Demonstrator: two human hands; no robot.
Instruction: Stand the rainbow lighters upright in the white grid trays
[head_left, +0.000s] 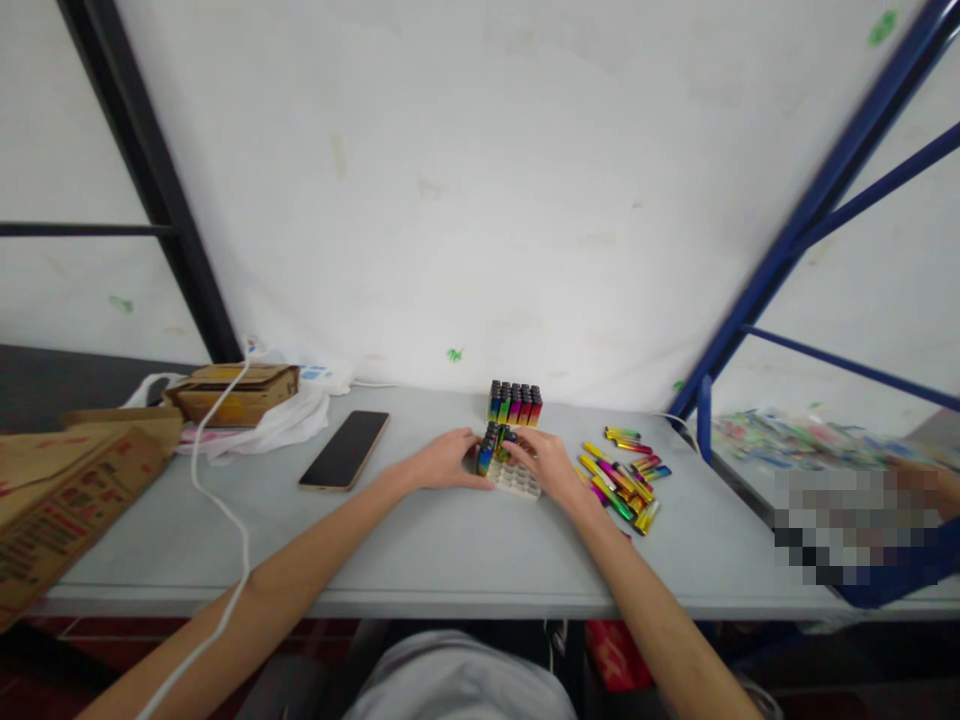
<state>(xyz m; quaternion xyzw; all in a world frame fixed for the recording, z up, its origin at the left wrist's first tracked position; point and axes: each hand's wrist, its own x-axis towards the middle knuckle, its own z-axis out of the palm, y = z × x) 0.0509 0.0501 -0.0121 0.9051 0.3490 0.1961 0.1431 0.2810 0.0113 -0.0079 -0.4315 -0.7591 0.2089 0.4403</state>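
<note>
A pale tray with rows of cells [517,482] lies on the grey table in front of me. Upright lighters with shiny coloured bodies [486,458] fill its left and back part; the front right cells show bare. My left hand [450,460] is curled round the tray's left side, thumb low at the front corner. Over the tray, my right hand [549,462] has its fingers closed round a dark-topped lighter [508,438], partly hidden by them. Behind stands a full block of lighters [514,403] with black tops. Loose metallic-coloured lighters [619,485] lie piled right of my right hand.
A black phone [345,450] lies to the left. Beyond it are a small cardboard box [236,392] on a white plastic bag [281,432] and a larger carton [67,500]. A white cable [196,470] crosses my left arm. Blue frame bars [806,220] rise at right.
</note>
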